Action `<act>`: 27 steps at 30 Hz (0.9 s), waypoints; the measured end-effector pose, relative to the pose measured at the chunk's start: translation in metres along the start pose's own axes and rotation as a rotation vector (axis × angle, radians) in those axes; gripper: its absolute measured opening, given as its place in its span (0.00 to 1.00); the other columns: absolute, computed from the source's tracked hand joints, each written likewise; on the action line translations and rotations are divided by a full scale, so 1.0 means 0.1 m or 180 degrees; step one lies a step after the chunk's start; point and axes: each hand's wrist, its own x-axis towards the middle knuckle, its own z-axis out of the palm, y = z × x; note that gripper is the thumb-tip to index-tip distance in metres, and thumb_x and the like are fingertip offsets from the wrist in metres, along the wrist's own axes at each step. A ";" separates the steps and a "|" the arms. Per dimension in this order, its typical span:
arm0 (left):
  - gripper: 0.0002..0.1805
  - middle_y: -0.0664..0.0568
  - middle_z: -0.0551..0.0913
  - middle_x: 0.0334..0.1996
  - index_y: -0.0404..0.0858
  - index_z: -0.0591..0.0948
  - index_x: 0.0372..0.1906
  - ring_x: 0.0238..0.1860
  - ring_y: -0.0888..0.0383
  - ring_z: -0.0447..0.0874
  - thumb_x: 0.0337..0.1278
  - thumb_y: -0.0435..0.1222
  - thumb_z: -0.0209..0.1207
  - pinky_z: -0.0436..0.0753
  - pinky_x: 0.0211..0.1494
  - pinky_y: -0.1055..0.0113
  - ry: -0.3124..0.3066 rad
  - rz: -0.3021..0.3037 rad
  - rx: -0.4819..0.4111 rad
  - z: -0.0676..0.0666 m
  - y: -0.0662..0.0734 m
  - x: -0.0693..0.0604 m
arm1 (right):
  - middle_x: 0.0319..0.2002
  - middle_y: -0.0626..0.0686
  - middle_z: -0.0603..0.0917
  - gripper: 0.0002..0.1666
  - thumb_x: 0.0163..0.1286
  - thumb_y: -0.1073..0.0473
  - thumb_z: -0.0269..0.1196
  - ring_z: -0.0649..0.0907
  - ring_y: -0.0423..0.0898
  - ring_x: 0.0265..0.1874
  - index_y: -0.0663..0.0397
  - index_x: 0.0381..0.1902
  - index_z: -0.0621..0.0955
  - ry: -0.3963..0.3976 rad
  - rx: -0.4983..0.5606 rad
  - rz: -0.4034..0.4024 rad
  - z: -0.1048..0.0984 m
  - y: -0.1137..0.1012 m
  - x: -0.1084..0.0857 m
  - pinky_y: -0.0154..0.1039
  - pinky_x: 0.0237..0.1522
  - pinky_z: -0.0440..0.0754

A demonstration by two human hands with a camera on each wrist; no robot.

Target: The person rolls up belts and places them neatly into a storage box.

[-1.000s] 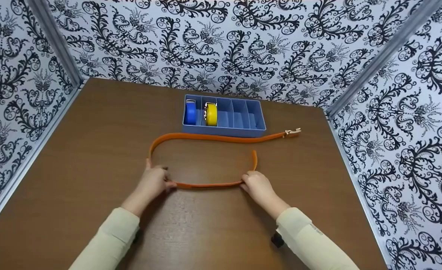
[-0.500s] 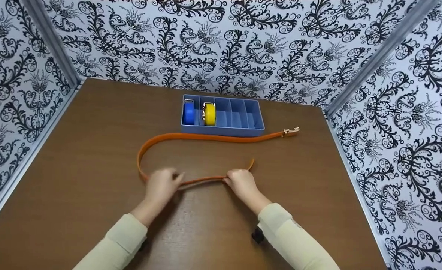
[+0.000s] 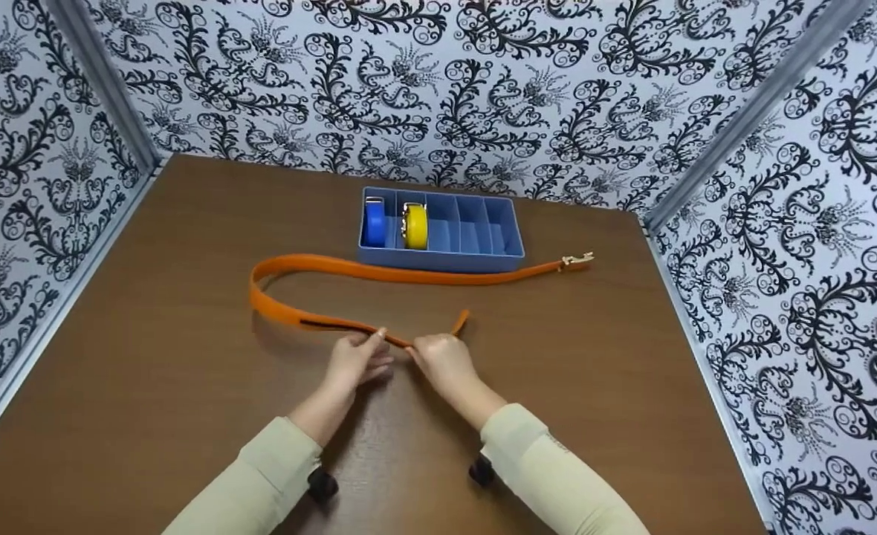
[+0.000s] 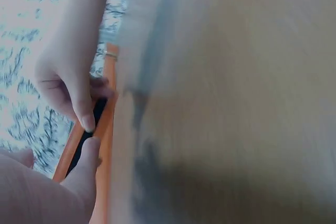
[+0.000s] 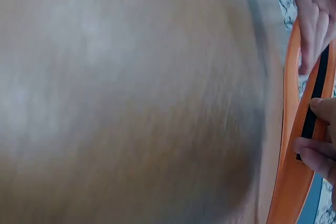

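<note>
A long orange belt point(image 3: 409, 275) lies in an open curve on the table, with a black strip point(image 4: 84, 145) along one face. Its gold-coloured buckle point(image 3: 577, 261) points right, beside the blue tray. My right hand point(image 3: 442, 360) grips the strap near its free tail point(image 3: 462, 322), which sticks out past the knuckles. Just left of it, my left hand point(image 3: 353, 364) holds the belt, its thumb on the black strip; the lower fingers hang loosely. In the right wrist view, right-hand fingertips point(image 5: 315, 153) pinch the strap's edge. Both palms are largely hidden.
Behind the belt stands a blue divided tray point(image 3: 442, 260). A blue rolled belt point(image 3: 374, 227) and a yellow rolled belt point(image 3: 415, 227) sit in its left compartments. Patterned walls point(image 3: 409, 89) enclose the brown table point(image 3: 186, 357) at the back and sides.
Both hands have come closer together, the right moving left along with the belt's tail. The belt's left bend has shifted outward to the left. Buckle and tray stay put.
</note>
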 end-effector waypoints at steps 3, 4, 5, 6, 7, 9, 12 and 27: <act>0.22 0.31 0.83 0.42 0.21 0.70 0.55 0.36 0.47 0.88 0.68 0.35 0.57 0.85 0.40 0.59 0.0144 -0.0046 -0.0279 -0.01 0.00 0.04 | 0.15 0.48 0.76 0.17 0.60 0.60 0.69 0.78 0.47 0.15 0.52 0.17 0.75 0.0142 -0.0052 -0.0161 0.03 -0.07 -0.02 0.41 0.19 0.76; 0.21 0.32 0.83 0.40 0.20 0.69 0.56 0.33 0.49 0.88 0.68 0.34 0.57 0.85 0.39 0.60 0.0162 -0.0061 -0.0355 -0.01 -0.01 0.06 | 0.15 0.47 0.76 0.17 0.60 0.61 0.69 0.77 0.46 0.15 0.52 0.17 0.74 0.0167 -0.0070 -0.0195 0.04 -0.08 -0.03 0.40 0.19 0.76; 0.22 0.33 0.83 0.40 0.20 0.68 0.56 0.31 0.51 0.88 0.68 0.33 0.56 0.85 0.38 0.61 0.0164 -0.0082 -0.0409 -0.02 -0.01 0.08 | 0.15 0.47 0.77 0.16 0.60 0.62 0.69 0.78 0.46 0.15 0.52 0.17 0.74 0.0181 -0.0075 -0.0214 0.05 -0.09 -0.04 0.40 0.19 0.76; 0.23 0.32 0.82 0.40 0.19 0.66 0.58 0.29 0.52 0.87 0.68 0.31 0.56 0.85 0.37 0.61 0.0149 -0.0114 -0.0476 -0.03 -0.02 0.09 | 0.16 0.47 0.78 0.15 0.59 0.62 0.69 0.78 0.45 0.16 0.52 0.17 0.75 0.0179 -0.0060 -0.0221 0.05 -0.10 -0.04 0.39 0.19 0.76; 0.26 0.32 0.81 0.43 0.18 0.62 0.62 0.27 0.53 0.87 0.69 0.30 0.55 0.85 0.36 0.62 0.0137 -0.0159 -0.0540 -0.04 -0.03 0.11 | 0.17 0.47 0.80 0.13 0.59 0.63 0.68 0.79 0.45 0.17 0.52 0.19 0.77 0.0166 -0.0014 -0.0224 0.06 -0.09 -0.05 0.39 0.20 0.77; 0.32 0.27 0.77 0.49 0.18 0.52 0.68 0.25 0.54 0.86 0.69 0.29 0.53 0.85 0.36 0.63 0.0104 -0.0257 -0.0686 -0.07 -0.04 0.14 | 0.22 0.47 0.84 0.08 0.61 0.65 0.68 0.81 0.44 0.20 0.53 0.23 0.82 0.0120 0.0119 -0.0207 0.06 -0.06 -0.07 0.38 0.24 0.79; 0.39 0.23 0.69 0.57 0.23 0.37 0.73 0.26 0.55 0.86 0.70 0.26 0.49 0.85 0.37 0.63 0.0108 -0.0337 -0.0902 -0.16 -0.04 0.19 | 0.34 0.50 0.88 0.03 0.62 0.64 0.68 0.86 0.45 0.30 0.55 0.34 0.88 0.0010 0.0338 -0.0213 0.03 0.03 -0.07 0.39 0.33 0.83; 0.29 0.39 0.82 0.45 0.24 0.60 0.69 0.49 0.47 0.84 0.68 0.28 0.54 0.76 0.58 0.55 -0.0051 -0.0717 -0.0777 -0.76 0.19 0.66 | 0.72 0.59 0.64 0.32 0.69 0.48 0.60 0.63 0.60 0.69 0.55 0.67 0.73 -0.1197 0.0227 0.1367 -0.05 1.16 -0.19 0.65 0.66 0.57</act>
